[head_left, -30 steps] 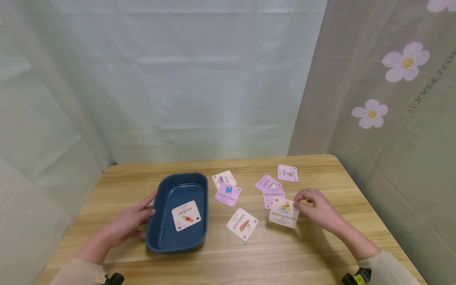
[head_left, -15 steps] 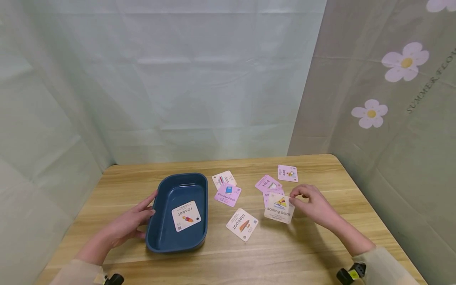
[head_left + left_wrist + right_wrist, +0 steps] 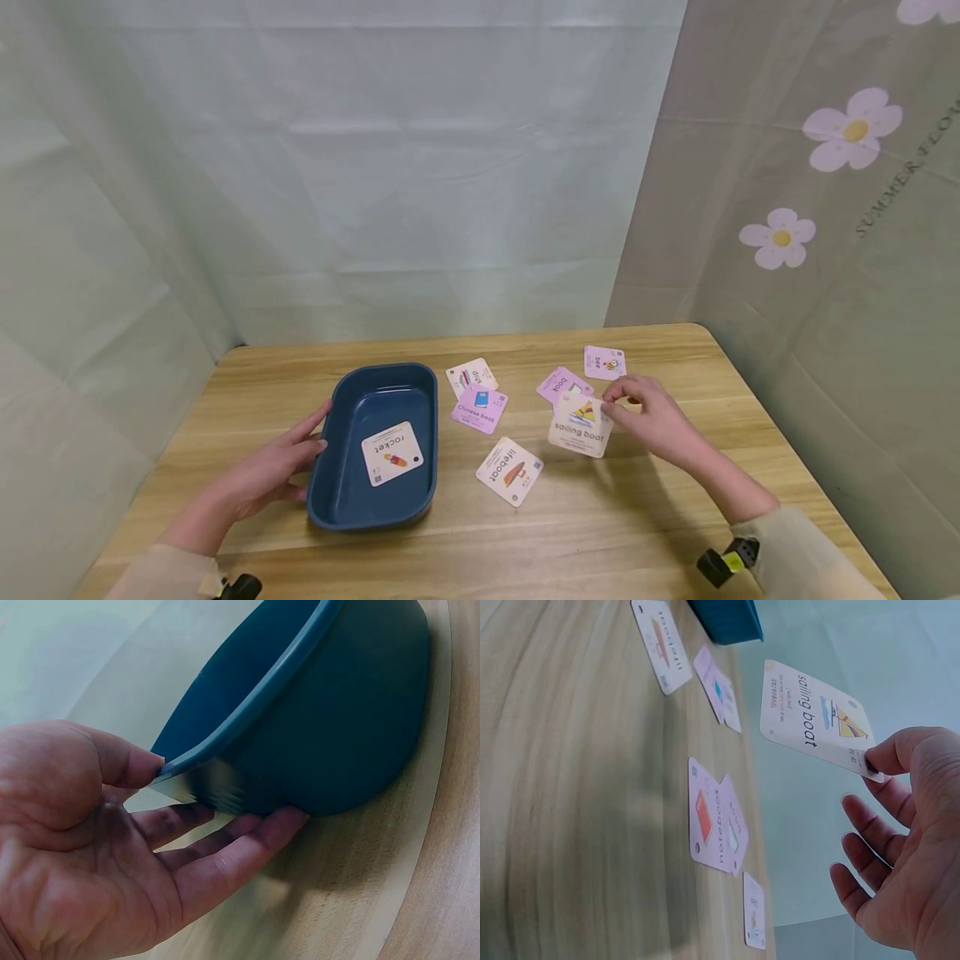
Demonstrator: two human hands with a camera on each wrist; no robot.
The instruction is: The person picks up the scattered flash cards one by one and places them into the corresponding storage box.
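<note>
My right hand pinches a cream sailing boat card by its corner between thumb and index finger. The card is raised off the table and overlaps the purple notebook card in the head view. Beside the dark blue tray is my left hand, its fingers extended against the outer wall and the thumb at the rim. A rocket card lies inside the tray. Between tray and right hand lies a lifeboat card on the wooden table.
A purple Chinese book card partly covers a ship card to the right of the tray. Farther right lie a purple book card and a bee card. A pale curtain hangs behind the table.
The right hand has moved left and slightly away from me with the sailing boat card, which now covers the notebook card in the head view. The left hand and tray stay put.
</note>
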